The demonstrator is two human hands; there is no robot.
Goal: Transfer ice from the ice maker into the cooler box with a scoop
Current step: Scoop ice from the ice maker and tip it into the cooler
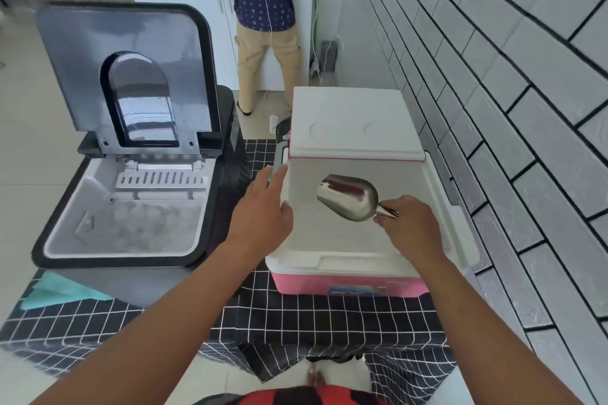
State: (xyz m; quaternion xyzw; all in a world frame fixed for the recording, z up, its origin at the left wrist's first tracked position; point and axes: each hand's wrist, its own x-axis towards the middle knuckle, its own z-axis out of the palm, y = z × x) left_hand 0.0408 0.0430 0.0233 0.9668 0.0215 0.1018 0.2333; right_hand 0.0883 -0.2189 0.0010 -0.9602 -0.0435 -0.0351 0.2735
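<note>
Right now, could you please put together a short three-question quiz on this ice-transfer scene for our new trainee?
1. True or false: the ice maker has its lid raised.
2. Which hand grips the scoop? A) left hand B) right hand C) neither
3. Fill in: the scoop's bowl is over the open ______.

Key:
1. True; the lid stands upright and ice shows in the bin.
2. B; the right hand holds the handle, while the left hand rests with straight fingers on the box's left rim.
3. Cooler box; no ice is visible in the scoop.
</note>
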